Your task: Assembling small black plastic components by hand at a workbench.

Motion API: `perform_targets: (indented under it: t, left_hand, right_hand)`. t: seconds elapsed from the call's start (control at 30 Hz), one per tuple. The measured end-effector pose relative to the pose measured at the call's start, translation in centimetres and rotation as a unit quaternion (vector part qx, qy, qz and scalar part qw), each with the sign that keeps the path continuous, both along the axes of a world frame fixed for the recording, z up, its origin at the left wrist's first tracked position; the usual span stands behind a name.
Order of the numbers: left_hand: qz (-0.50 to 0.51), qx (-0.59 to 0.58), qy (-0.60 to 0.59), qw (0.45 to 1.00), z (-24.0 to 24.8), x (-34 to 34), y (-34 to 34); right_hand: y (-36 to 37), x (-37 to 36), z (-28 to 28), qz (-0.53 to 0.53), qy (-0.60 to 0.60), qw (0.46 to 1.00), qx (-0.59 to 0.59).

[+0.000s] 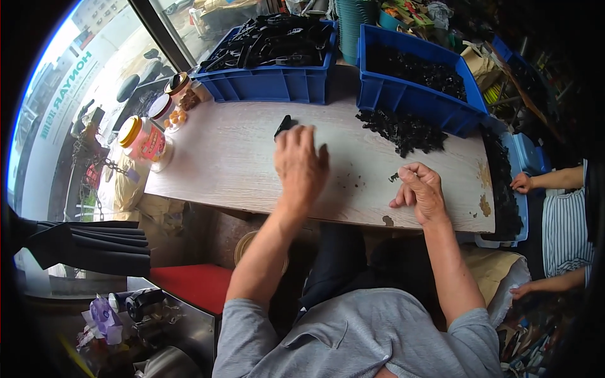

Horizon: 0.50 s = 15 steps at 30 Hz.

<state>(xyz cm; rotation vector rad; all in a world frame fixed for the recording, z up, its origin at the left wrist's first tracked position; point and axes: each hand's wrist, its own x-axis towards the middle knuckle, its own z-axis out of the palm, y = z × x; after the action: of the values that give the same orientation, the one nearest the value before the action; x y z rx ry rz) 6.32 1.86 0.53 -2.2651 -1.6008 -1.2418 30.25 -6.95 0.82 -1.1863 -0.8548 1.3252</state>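
Over the middle of the table, my left hand (299, 162) is slightly blurred, its fingers reaching forward and its thumb apart. A black elongated plastic part (285, 124) shows just beyond those fingertips; whether they touch it is hard to see. Farther right, my right hand (421, 190) is closed, thumb against bent index finger, with a small black toothed plastic piece (394, 177) at its fingertips. Ahead of that hand lies a loose heap of similar small black pieces (406, 131). Dark crumbs (353, 181) are scattered on the tabletop between my hands.
The pale wooden table (220, 151) carries a blue crate (265, 85) of larger black parts and another blue crate (409, 94) of small ones. Jars (148, 142) line its left edge by the window. At right, another person's hand (522, 183) is beside a light-blue bin (522, 214).
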Motion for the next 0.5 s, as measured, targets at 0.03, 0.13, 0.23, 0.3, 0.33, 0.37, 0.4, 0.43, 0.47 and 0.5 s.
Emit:
perform_targets:
  t: [0.03,0.13,0.23,0.3,0.33,0.37,0.4,0.43,0.47,0.5]
  left_hand:
    - [0.047,-0.015,0.034,0.998,-0.2,-1.6,1.3]
    - [0.125,-0.08,0.12,0.982,-2.1,-5.7,4.6]
    - [0.121,-0.071,0.121,0.983,-2.2,-6.0,5.2]
    - [0.1,-0.055,0.097,0.989,-2.3,-5.9,5.4]
    - [0.1,-0.055,0.096,0.989,-2.4,-6.1,5.4]
    - [0.088,-0.07,0.09,0.99,-2.5,-6.3,5.3]
    - [0.075,-0.085,0.084,0.99,-2.6,-6.4,5.2]
    - [0.075,-0.085,0.084,0.99,-2.7,-6.5,5.1]
    - [0.061,-0.069,0.078,0.993,-2.2,-6.3,4.8]
    - [0.047,-0.053,0.073,0.995,-1.8,-6.1,4.6]
  right_hand:
    - [0.0,0.1,-0.1,-0.004,0.006,1.0,0.003]
    - [0.1,-0.1,0.0,-0.004,0.013,1.0,0.007]
    - [0.0,0.0,-0.2,-0.014,0.013,1.0,0.007]
    - [0.1,0.0,-0.2,-0.019,0.015,1.0,0.01]
    - [0.1,0.0,-0.2,-0.02,0.011,1.0,0.009]
    - [0.0,0.0,-0.2,-0.022,0.007,1.0,0.007]
    - [0.0,0.0,-0.2,-0.022,0.007,1.0,0.008]
    - [0.1,-0.1,-0.3,-0.022,0.006,1.0,0.007]
    - [0.1,0.0,-0.3,-0.022,0.005,1.0,0.007]
    - [0.1,0.1,-0.4,-0.024,0.004,1.0,0.008]
